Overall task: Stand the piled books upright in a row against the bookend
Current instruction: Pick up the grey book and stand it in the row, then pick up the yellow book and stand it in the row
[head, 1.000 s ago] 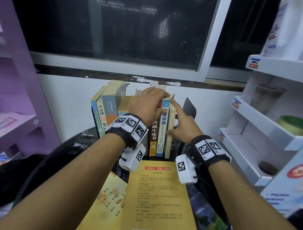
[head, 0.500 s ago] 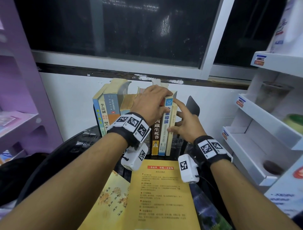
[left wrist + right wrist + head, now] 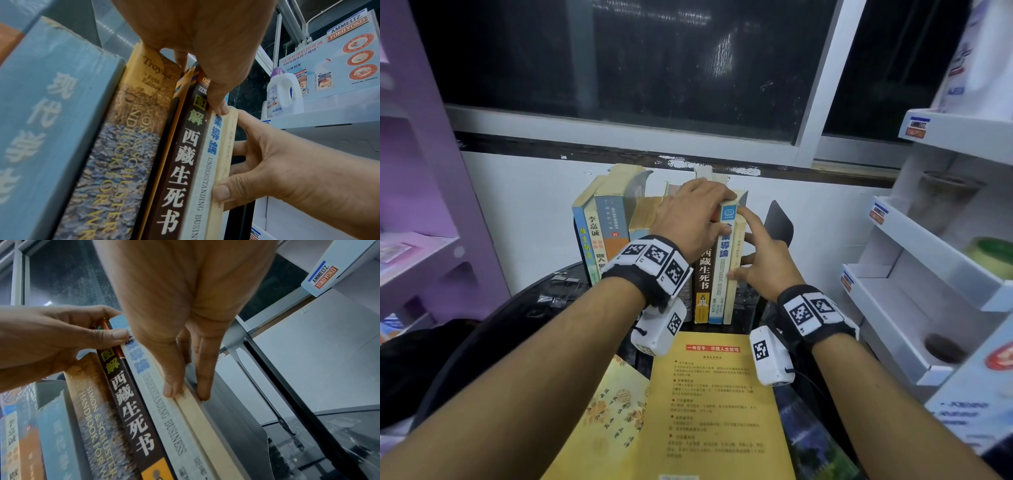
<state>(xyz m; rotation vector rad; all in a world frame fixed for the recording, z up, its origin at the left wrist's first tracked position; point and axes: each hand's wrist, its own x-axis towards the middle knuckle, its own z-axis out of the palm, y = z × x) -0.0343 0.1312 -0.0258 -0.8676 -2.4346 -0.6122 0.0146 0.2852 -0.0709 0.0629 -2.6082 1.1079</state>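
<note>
A row of books stands upright on the dark round table [image 3: 524, 308]. A black bookend [image 3: 779, 222] stands just right of the row, with a small gap. My left hand [image 3: 719, 212] grips the tops of the brown book [image 3: 703, 274] and the white "Understanding Business" book [image 3: 722, 270], thumb [image 3: 221, 110] on the white spine. My right hand [image 3: 743, 246] pinches the thin cream book [image 3: 734, 301] at the row's right end, with its thumb [image 3: 170, 391] on the spine and fingers [image 3: 203, 394] on the right cover. A yellow book [image 3: 712, 404] lies flat in front.
Two more flat books flank the yellow one, a patterned one [image 3: 613, 411] and a dark one [image 3: 808, 442]. White shelves [image 3: 914, 233] holding jars rise on the right, a purple shelf unit [image 3: 421, 246] on the left. The wall and window are close behind the row.
</note>
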